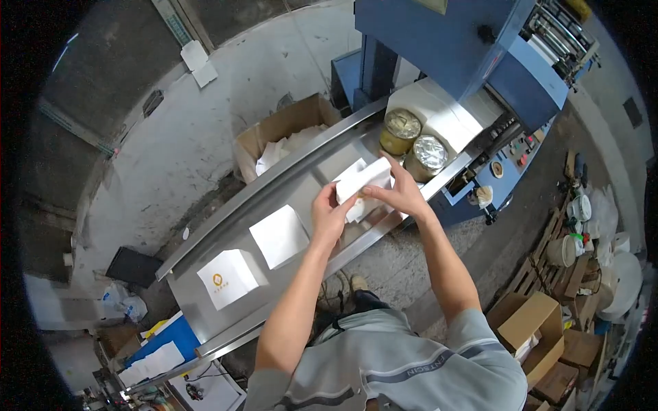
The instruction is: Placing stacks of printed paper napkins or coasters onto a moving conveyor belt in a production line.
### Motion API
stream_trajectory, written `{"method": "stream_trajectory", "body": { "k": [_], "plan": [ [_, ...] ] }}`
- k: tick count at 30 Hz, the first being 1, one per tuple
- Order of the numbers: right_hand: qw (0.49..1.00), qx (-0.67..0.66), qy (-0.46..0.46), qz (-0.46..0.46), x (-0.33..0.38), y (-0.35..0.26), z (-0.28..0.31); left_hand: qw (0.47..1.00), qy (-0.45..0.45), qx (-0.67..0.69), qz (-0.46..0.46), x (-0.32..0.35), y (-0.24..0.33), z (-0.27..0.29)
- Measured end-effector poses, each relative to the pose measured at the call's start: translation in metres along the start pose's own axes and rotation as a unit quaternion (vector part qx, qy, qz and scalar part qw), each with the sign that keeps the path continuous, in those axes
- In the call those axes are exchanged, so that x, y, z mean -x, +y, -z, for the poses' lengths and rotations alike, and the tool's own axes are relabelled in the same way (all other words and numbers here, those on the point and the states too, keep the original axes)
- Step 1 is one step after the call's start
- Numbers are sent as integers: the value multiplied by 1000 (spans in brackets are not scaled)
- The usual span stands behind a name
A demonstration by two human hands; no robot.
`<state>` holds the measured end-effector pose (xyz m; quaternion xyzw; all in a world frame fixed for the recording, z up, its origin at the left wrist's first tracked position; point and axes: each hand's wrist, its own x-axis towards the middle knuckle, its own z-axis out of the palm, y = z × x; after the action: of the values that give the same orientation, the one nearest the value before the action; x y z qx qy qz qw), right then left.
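Between both hands is a small stack of white paper (363, 179), held above the metal conveyor trough. My left hand (330, 212) grips its near left end, fingers curled round the edge. Closed on its right end is my right hand (397, 190), thumb pressed along the near side. Under the held stack, more white paper with a bit of orange print lies partly hidden by my hands. Farther left in the trough rest a plain white paper stack (279, 236) and another white stack (228, 277) with an orange round mark.
Two foil-topped cans (400, 130) (429, 156) stand at the trough's upper right, beside a blue machine (439, 41). Raised metal rails (274, 179) border the trough (195, 291). Beyond it sits a cardboard box (257, 133) of paper scraps. Cartons (541, 335) and a wooden pallet lie at right.
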<state>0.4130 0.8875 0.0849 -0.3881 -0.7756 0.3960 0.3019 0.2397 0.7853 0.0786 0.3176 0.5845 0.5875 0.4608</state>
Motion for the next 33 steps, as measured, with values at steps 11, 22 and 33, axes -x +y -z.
{"method": "stream_trajectory", "body": {
  "k": [11, 22, 33],
  "plan": [
    [952, -257, -169, 5, 25, -121, -107, 972, 95, 163, -137, 90, 51, 94],
    [878, -291, -366, 106, 32, -256, -325, 934, 302, -26, -191, 225, 70, 337],
    [886, 21, -425, 183, 51, -284, -454, 919, 349, -151, -107, 271, -43, 456]
  ]
}}
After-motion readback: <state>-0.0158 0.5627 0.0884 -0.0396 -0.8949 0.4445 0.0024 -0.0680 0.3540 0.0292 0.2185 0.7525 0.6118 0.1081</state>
